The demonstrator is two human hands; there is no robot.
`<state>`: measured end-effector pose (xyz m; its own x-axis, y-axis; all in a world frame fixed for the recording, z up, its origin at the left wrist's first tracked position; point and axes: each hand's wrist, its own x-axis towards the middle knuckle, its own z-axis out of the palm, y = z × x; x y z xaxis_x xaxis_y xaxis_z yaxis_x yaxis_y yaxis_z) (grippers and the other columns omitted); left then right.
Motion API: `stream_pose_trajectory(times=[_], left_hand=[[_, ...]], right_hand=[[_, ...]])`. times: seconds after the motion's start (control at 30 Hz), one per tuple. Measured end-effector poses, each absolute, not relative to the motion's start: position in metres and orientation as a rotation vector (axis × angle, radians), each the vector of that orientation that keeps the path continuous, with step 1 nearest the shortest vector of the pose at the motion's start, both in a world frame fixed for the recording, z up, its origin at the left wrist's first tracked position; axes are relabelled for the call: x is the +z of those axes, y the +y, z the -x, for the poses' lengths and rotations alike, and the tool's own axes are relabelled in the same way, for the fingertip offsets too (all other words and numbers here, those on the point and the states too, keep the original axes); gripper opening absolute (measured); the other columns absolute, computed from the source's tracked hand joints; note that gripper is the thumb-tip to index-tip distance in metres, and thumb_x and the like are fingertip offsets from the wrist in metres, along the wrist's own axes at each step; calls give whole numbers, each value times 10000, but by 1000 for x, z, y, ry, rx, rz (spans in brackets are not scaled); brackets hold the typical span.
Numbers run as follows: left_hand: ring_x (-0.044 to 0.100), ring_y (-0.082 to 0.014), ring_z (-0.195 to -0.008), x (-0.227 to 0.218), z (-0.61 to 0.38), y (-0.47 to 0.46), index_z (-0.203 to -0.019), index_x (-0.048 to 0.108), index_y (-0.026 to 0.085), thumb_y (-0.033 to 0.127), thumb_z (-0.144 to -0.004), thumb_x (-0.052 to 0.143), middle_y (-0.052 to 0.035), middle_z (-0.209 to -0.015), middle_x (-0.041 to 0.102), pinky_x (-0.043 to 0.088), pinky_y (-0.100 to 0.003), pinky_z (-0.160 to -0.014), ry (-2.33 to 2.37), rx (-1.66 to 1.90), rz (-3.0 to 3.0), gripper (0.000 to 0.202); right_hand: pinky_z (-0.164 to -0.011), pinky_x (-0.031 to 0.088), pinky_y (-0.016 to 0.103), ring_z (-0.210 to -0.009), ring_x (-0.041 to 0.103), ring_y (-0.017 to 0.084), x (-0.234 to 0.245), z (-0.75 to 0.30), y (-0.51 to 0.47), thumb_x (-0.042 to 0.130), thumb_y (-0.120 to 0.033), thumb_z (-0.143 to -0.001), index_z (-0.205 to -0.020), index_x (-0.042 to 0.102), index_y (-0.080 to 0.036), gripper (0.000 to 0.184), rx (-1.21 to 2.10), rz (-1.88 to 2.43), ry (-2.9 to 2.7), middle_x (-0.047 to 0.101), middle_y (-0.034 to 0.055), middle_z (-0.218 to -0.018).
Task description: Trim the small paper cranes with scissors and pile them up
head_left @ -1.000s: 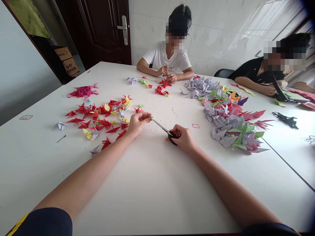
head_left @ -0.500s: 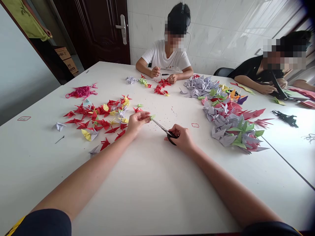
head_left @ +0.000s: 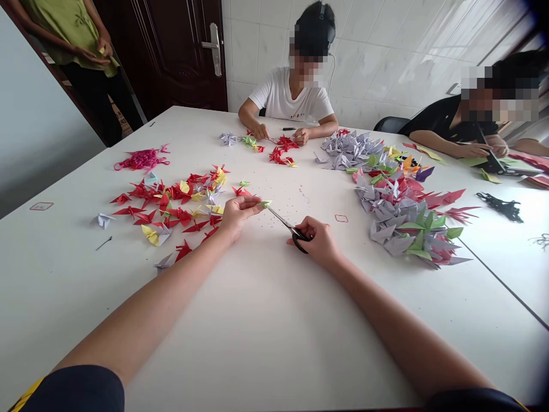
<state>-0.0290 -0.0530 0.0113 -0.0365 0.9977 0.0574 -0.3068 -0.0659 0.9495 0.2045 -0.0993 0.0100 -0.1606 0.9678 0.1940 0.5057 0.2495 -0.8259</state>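
Between the fingertips of my left hand (head_left: 240, 214) is a small light-green paper crane (head_left: 266, 203), partly covered by the fingers. My right hand (head_left: 316, 237) is closed round the black handles of a pair of scissors (head_left: 282, 220). The blade tips touch or nearly touch the green paper; whether the blades are parted is too small to tell. Left of my left hand lies a loose spread of small paper cranes (head_left: 178, 216), mostly red with yellow, grey and green ones. Tiny paper bits (head_left: 303, 194) are scattered on the white table (head_left: 257, 326) beyond the scissors.
A long heap of larger paper cranes (head_left: 390, 212) lies at the right. Pink cord (head_left: 141, 159) sits at the far left, black cord (head_left: 501, 206) at the right. A person in white (head_left: 291, 97) and one in black (head_left: 446, 126) sit across; another person (head_left: 81, 57) stands by the door.
My hands stay nearly in place; the green crane looks slightly turned at the scissor tips. The standing person has come further into view, and the seated people's hands have shifted.
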Motion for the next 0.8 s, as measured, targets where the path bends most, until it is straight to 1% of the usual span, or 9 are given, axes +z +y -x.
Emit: stream_pose_trajectory(times=[0.2, 0.37, 0.43, 0.6, 0.8], left_hand=[[675, -204, -942, 12, 28, -54, -899, 728, 142, 268, -517, 908, -89, -951, 731, 518, -369, -913, 970, 1393, -1044, 441], [674, -197, -902, 15, 28, -56, -911, 727, 140, 266, -514, 909, -81, -896, 728, 521, -357, -876, 983, 1369, -1051, 454], [678, -195, -887, 15, 29, -56, -924, 726, 144, 274, -520, 908, -75, -873, 728, 521, -360, -877, 981, 1358, -1037, 462], [680, -195, -908, 15, 30, -56, -916, 724, 149, 269, -513, 912, -77, -908, 734, 517, -364, -905, 949, 1347, -1005, 461], [679, -198, -905, 16, 29, -55, -916, 724, 148, 270, -508, 911, -80, -906, 731, 512, -371, -910, 956, 1355, -1014, 465]], right_hand=[[-518, 359, 257, -534, 412, 113, 14, -203, -101, 822, -382, -609, -756, 551, -228, 344, 839, 1344, -1774, 575, -42, -601], [-513, 367, 260, -541, 426, 114, 17, -202, -102, 829, -423, -592, -753, 534, -223, 391, 917, 1321, -1754, 586, -28, -621], [-509, 372, 261, -543, 437, 115, 18, -201, -102, 833, -437, -585, -764, 536, -219, 410, 970, 1312, -1732, 594, -20, -636], [-503, 375, 258, -547, 446, 110, 16, -203, -101, 852, -425, -572, -785, 536, -216, 434, 1071, 1290, -1660, 591, -22, -650], [-502, 368, 258, -544, 440, 109, 10, -205, -98, 860, -470, -562, -785, 539, -221, 464, 1117, 1255, -1659, 576, -35, -643]])
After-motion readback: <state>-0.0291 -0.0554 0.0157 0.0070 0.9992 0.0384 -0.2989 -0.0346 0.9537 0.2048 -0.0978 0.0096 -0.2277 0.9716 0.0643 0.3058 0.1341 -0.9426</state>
